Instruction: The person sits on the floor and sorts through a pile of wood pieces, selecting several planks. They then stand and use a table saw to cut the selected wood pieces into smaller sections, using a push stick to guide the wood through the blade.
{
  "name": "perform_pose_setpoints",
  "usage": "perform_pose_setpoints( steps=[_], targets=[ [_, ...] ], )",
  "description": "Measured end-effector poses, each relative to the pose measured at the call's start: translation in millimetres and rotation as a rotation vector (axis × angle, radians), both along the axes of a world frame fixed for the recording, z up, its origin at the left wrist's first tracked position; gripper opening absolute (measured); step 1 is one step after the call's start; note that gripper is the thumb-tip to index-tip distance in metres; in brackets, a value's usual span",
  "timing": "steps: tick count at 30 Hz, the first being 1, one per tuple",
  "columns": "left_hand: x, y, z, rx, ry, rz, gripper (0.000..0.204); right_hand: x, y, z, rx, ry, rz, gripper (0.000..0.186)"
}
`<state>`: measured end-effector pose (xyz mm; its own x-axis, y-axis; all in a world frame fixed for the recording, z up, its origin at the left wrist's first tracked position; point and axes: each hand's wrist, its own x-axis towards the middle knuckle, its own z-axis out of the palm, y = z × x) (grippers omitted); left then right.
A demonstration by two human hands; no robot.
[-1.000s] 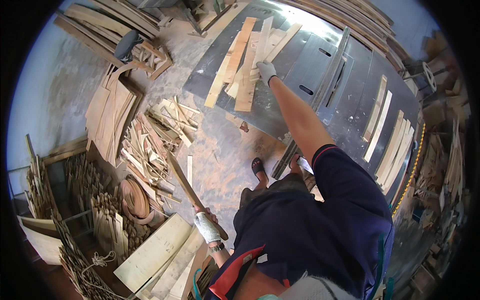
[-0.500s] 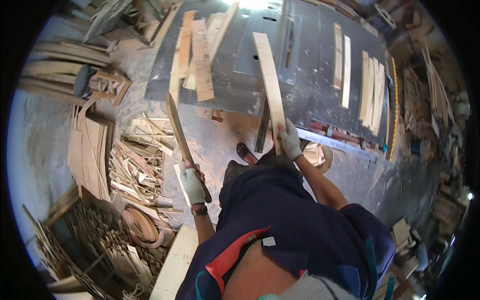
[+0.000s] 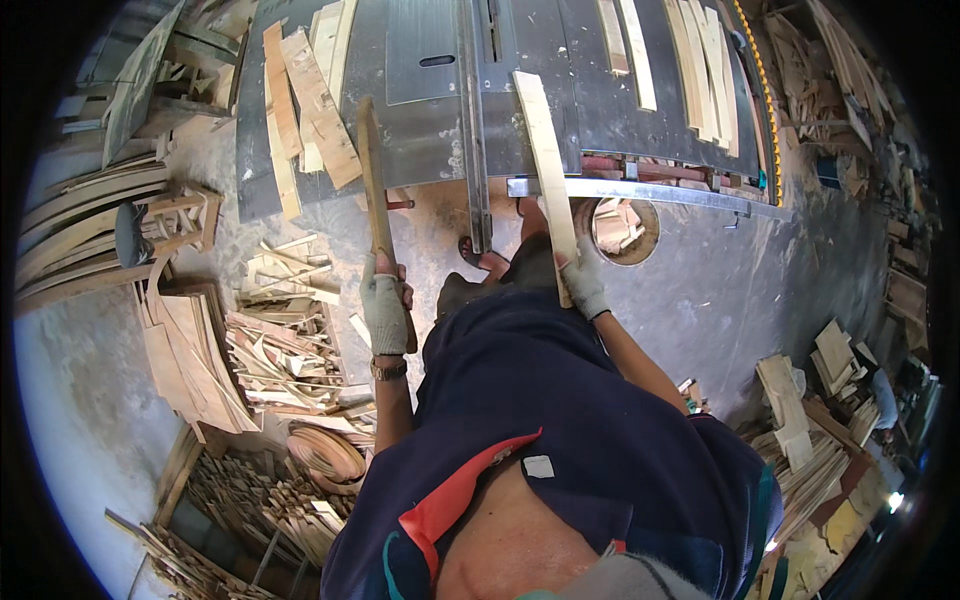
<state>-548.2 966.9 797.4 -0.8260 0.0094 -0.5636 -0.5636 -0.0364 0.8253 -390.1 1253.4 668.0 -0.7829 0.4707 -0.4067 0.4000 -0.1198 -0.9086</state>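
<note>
My left hand [image 3: 385, 312], in a pale glove, is closed round the lower part of a narrow brown wooden stick [image 3: 374, 180] that points away from me. In my gloved right hand [image 3: 584, 280] is a longer pale wooden board [image 3: 545, 165], gripped near its lower end. The board's far end reaches over the front of the dark saw table [image 3: 420, 130]. The two pieces stand apart, one on each side of my body. A long metal fence bar [image 3: 474, 140] runs between them.
Several loose boards [image 3: 315, 100] lie at the table's left, and several pale strips [image 3: 700, 70] at its right. A metal rail [image 3: 640, 190] edges the front. A round bin [image 3: 625, 230] holds offcuts. Scrap wood [image 3: 285, 350] is heaped on the floor at my left.
The table has shifted up and left in view. My left hand has risen, its stick now more upright and nearer the table; both pieces are still held.
</note>
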Motion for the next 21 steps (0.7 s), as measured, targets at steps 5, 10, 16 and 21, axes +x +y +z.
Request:
perform_pose_setpoints(
  steps=[5, 10, 16, 21],
  targets=[
    [1.6, 1.6, -0.1, -0.008, -0.030, -0.013, 0.040, 11.5, 24.6, -47.7, -1.233, 0.330, 0.096, 0.038],
    [-1.4, -1.6, -3.6, 0.005, 0.008, -0.020, 0.043, 0.1, 24.7, -28.8, -1.093, 0.211, -0.040, 0.045],
    [-3.6, -0.1, 6.7, 0.003, 0.009, -0.011, 0.041, -7.4, 20.1, -11.9, -1.125, 0.249, -0.094, 0.043],
    [-2.1, -5.8, 4.4, 0.038, -0.009, 0.012, 0.040, -13.2, 10.9, 15.1, -1.131, 0.297, -0.175, 0.041]
  ],
)
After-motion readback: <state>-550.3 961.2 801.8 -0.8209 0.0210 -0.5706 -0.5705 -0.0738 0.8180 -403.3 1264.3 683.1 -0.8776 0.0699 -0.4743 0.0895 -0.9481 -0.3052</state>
